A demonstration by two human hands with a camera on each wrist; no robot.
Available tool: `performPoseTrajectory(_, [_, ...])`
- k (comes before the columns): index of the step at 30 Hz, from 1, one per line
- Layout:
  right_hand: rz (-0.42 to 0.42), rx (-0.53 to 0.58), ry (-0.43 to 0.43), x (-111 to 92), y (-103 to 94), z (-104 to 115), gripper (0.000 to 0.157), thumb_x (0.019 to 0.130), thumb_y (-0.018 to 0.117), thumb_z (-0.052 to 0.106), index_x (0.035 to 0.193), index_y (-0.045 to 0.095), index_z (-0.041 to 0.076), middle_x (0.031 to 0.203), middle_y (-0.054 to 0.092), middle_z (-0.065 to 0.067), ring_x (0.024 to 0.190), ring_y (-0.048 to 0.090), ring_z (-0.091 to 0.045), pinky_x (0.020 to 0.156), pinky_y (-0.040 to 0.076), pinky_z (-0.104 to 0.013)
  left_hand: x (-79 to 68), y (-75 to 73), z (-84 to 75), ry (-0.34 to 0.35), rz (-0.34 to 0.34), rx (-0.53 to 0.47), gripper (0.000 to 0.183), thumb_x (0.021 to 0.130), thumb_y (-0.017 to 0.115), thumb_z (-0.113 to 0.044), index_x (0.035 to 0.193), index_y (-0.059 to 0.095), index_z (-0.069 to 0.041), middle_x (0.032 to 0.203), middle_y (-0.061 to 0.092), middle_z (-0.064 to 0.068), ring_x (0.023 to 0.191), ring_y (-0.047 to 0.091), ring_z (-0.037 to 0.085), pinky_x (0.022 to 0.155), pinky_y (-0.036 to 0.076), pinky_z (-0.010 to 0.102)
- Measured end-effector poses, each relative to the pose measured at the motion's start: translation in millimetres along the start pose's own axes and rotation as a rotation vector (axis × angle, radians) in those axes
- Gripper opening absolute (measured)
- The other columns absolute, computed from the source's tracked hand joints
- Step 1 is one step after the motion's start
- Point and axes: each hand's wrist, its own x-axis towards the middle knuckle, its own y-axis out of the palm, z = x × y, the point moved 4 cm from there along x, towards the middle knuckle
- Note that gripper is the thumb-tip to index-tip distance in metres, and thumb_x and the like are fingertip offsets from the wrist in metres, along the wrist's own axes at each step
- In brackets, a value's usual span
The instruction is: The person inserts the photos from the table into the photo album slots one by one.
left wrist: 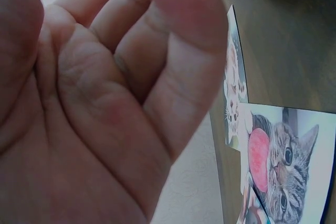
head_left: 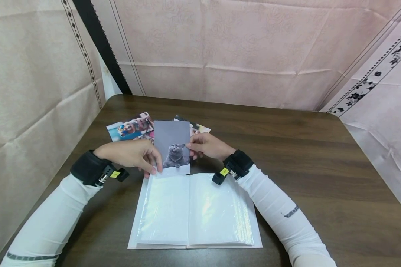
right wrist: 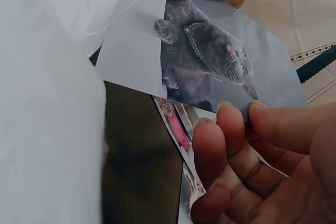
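A photo [head_left: 173, 139] of a grey cat on a grey background stands over the top edge of an open photo album [head_left: 165, 211] with clear plastic pockets. My right hand [head_left: 207, 144] pinches the photo's right edge between thumb and fingers; the right wrist view shows this grip on the cat photo [right wrist: 205, 56] closely. At the album's top left, my left hand [head_left: 133, 154] bends down, its fingertips pinching the pocket's upper edge beside the photo's lower corner. The left palm [left wrist: 100, 98] fills much of the left wrist view, which hides those fingertips.
Several other animal photos lie behind the album, one with a blue corner [head_left: 130, 128] at left and another [head_left: 200, 128] at right. A tabby cat photo [left wrist: 289, 161] shows in the left wrist view. The brown table [head_left: 304, 167] meets hanging cloth [head_left: 254, 48] at its far edge.
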Motion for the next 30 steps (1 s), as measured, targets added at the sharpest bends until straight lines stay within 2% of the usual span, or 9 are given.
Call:
performPoseTrajectory(5, [0.014,0.002,0.019,0,1.0,-1,0.019,0.096,0.057,0.022,0.093,0.062,0.004,0.084,0.063,-0.013,0.079,0.06,-0.035,0.067,0.044,-0.031,-0.6,0.4,-0.7,-0.012,-0.001,0.006,0.02,0.086,0.07,-0.029,0.101,0.072,-0.016,0.098,0.067,0.004,0.072,0.066,0.02,0.066,0.055,0.036])
performPoseTrajectory(12, [0.078,-0.01,0.049,-2,1.7,-2,0.02,0.096,0.056,0.022,0.094,0.064,0.004,0.085,0.066,-0.013,0.08,0.061,-0.034,0.067,0.044,-0.031,-1.5,0.1,-2.6,-0.006,-0.003,-0.005,0.021,0.085,0.07,-0.028,0.101,0.071,-0.015,0.098,0.067,0.005,0.073,0.065,0.026,0.069,0.056,0.038])
performPoseTrajectory(15, [0.079,-0.044,0.059,-3,1.4,-2,0.021,0.096,0.057,0.022,0.097,0.065,0.003,0.086,0.065,-0.013,0.08,0.06,-0.032,0.067,0.045,-0.03,-1.3,0.6,-2.7,-0.006,-0.005,-0.015,0.021,0.085,0.071,-0.027,0.101,0.071,-0.014,0.1,0.067,0.005,0.074,0.066,0.023,0.073,0.056,0.038])
performPoseTrajectory(18, [0.027,-0.041,0.038,-2,0.1,-1,0.024,0.095,0.059,0.023,0.11,0.061,0.006,0.092,0.065,-0.012,0.082,0.061,-0.03,0.069,0.048,-0.031,-0.9,1.0,-2.5,-0.01,-0.007,-0.016,0.021,0.085,0.071,-0.027,0.101,0.07,-0.014,0.101,0.066,0.006,0.075,0.065,0.021,0.075,0.056,0.036])
performPoseTrajectory(20, [-0.033,-0.012,0.001,-1,-1.7,1,0.036,0.093,0.061,0.024,0.126,0.053,0.01,0.097,0.064,-0.012,0.084,0.062,-0.03,0.07,0.05,-0.033,-0.5,1.0,-2.2,-0.012,-0.008,-0.014,0.021,0.085,0.071,-0.027,0.101,0.07,-0.014,0.101,0.066,0.006,0.075,0.065,0.021,0.076,0.055,0.036])
performPoseTrajectory(22, [-0.1,0.016,-0.047,0,-3.7,4,0.051,0.092,0.063,0.024,0.139,0.043,0.019,0.102,0.062,-0.011,0.086,0.062,-0.032,0.071,0.051,-0.037,-0.2,1.2,-1.8,-0.009,-0.005,-0.014,0.021,0.085,0.07,-0.027,0.101,0.07,-0.013,0.1,0.067,0.005,0.075,0.065,0.021,0.076,0.055,0.036])
performPoseTrajectory(24, [-0.153,0.026,-0.096,0,-5.5,7,0.062,0.091,0.064,0.023,0.145,0.035,0.028,0.105,0.059,-0.011,0.084,0.061,-0.036,0.071,0.052,-0.042,0.1,1.6,-1.5,-0.003,0.0,-0.015,0.021,0.085,0.07,-0.026,0.101,0.07,-0.013,0.1,0.067,0.005,0.075,0.064,0.021,0.075,0.055,0.037])
performPoseTrajectory(27, [-0.185,0.009,-0.15,0,-6.4,9,0.062,0.091,0.063,0.021,0.146,0.037,0.034,0.105,0.055,-0.012,0.079,0.057,-0.039,0.071,0.051,-0.049,0.4,1.9,-0.8,0.003,0.007,-0.014,0.021,0.085,0.07,-0.026,0.102,0.07,-0.013,0.099,0.067,0.005,0.074,0.064,0.021,0.075,0.055,0.039])
performPoseTrajectory(30, [-0.205,-0.013,-0.185,0,-7.3,10,0.052,0.093,0.061,0.019,0.142,0.048,0.029,0.102,0.056,-0.014,0.074,0.053,-0.042,0.072,0.05,-0.053,0.5,2.2,-0.5,0.004,0.011,-0.013,0.021,0.085,0.07,-0.027,0.102,0.07,-0.014,0.1,0.067,0.004,0.074,0.064,0.021,0.075,0.055,0.042])
